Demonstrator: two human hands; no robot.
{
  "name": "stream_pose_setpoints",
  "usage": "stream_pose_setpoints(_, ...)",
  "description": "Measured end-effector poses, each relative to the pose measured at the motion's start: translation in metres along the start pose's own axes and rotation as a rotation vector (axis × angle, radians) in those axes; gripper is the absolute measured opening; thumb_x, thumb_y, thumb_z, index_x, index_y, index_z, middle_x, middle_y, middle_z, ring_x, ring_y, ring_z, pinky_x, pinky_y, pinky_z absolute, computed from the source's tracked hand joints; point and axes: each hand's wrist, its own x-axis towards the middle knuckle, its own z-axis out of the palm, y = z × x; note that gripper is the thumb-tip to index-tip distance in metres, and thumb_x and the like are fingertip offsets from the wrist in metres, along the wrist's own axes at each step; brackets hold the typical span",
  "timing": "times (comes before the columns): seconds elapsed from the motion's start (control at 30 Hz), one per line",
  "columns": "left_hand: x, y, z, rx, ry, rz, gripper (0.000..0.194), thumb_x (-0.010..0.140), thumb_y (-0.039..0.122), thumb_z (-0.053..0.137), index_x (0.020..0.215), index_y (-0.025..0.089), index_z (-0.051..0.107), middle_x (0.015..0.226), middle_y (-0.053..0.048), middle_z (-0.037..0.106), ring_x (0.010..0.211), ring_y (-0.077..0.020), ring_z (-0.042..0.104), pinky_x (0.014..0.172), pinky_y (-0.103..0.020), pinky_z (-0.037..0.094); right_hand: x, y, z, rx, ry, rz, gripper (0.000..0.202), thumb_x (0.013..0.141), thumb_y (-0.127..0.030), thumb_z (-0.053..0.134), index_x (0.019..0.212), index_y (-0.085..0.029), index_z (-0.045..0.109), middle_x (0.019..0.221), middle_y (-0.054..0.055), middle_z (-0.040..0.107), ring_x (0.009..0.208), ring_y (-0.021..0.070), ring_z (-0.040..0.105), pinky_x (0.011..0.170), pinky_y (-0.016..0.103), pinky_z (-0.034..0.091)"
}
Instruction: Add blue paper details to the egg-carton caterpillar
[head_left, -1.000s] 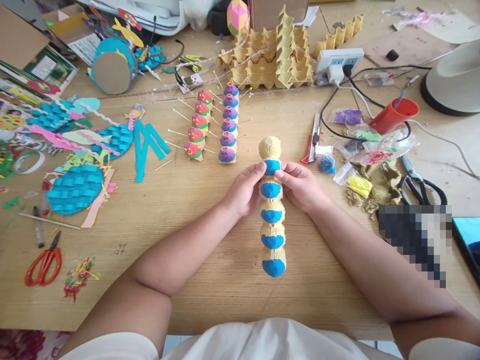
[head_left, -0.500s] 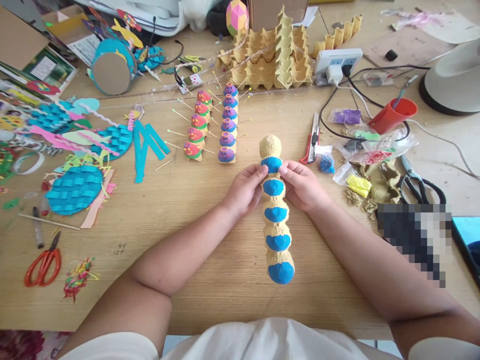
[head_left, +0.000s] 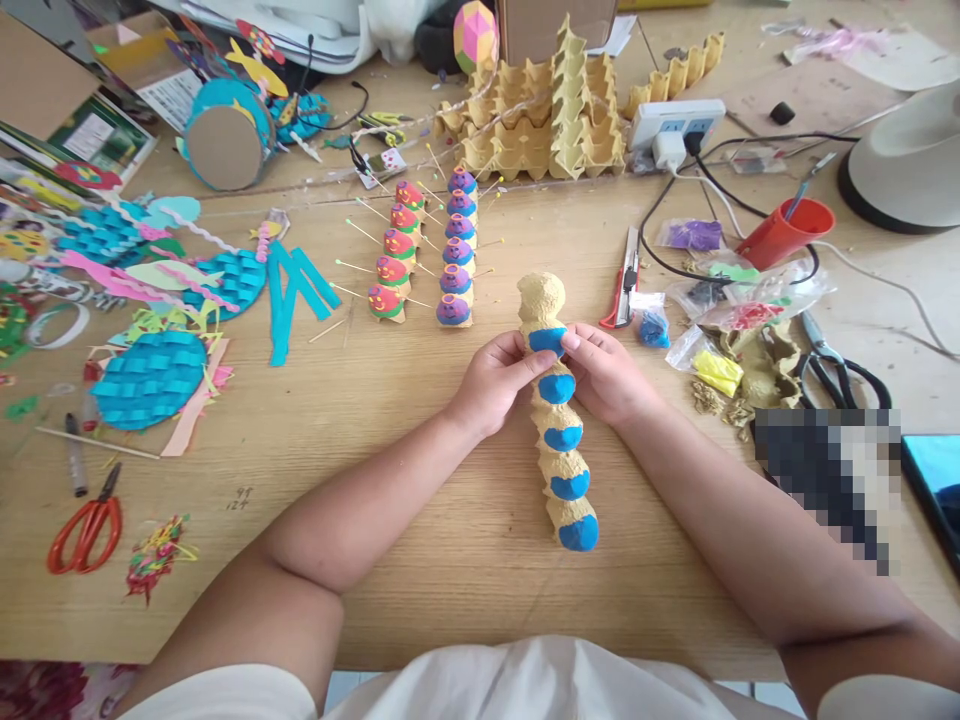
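Note:
A strip of yellow egg-carton cups with blue clay caps (head_left: 559, 440) lies lengthwise on the wooden table (head_left: 420, 560), its near end swung to the right. My left hand (head_left: 495, 378) grips its upper part from the left, thumb pressed on the topmost blue cap. My right hand (head_left: 606, 372) holds the same part from the right, fingertips on that cap. The bare top cup (head_left: 540, 293) sticks out beyond my fingers.
Two finished painted cup rows (head_left: 426, 252) with pins stand just behind. Bags of coloured clay (head_left: 705, 360) and a box cutter (head_left: 628, 275) lie right. Red scissors (head_left: 86, 528), blue woven paper shapes (head_left: 150, 375) left. Egg cartons (head_left: 555, 110), power strip (head_left: 675, 125), red cup (head_left: 786, 232) behind.
The strip's near end has swung to the right and its top tilted left. My left thumb has moved onto the top blue cap; both hands stay at the strip's upper part.

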Motion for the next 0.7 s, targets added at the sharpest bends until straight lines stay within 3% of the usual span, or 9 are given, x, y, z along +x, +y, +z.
stream_pose_setpoints(0.23,-0.0025,-0.0015,-0.0003,0.026,-0.079,-0.017,0.056,0.070,0.063,0.110,0.087,0.019,0.080,0.084,0.000,0.080,0.080,-0.0135,0.072,0.081,-0.028,0.058,-0.0020,0.0001,0.0000,-0.018,0.084,0.009,0.068,0.064,-0.070,0.109,0.074,-0.025,0.058,0.070,-0.004,0.058,0.064,0.0137,0.050,0.059,0.030,0.046)
stream_pose_setpoints(0.5,-0.0024,-0.0031,0.0003,-0.003,-0.020,-0.022,0.053,0.073,0.064,0.107,0.080,0.021,0.078,0.082,-0.001,0.079,0.079,-0.0164,0.071,0.078,-0.031,0.057,0.0001,0.0013,0.0008,-0.035,0.115,0.017,0.062,0.070,-0.063,0.106,0.070,-0.026,0.056,0.069,-0.002,0.056,0.064,0.0151,0.049,0.058,0.031,0.044)
stream_pose_setpoints(0.7,-0.0020,-0.0022,-0.0001,0.008,-0.019,-0.030,0.056,0.073,0.067,0.106,0.083,0.021,0.077,0.084,-0.002,0.081,0.081,-0.0169,0.074,0.079,-0.030,0.058,0.0016,0.0044,-0.0009,-0.030,0.060,0.013,0.067,0.069,-0.073,0.107,0.074,-0.025,0.061,0.073,-0.001,0.063,0.067,0.0157,0.055,0.062,0.032,0.050)
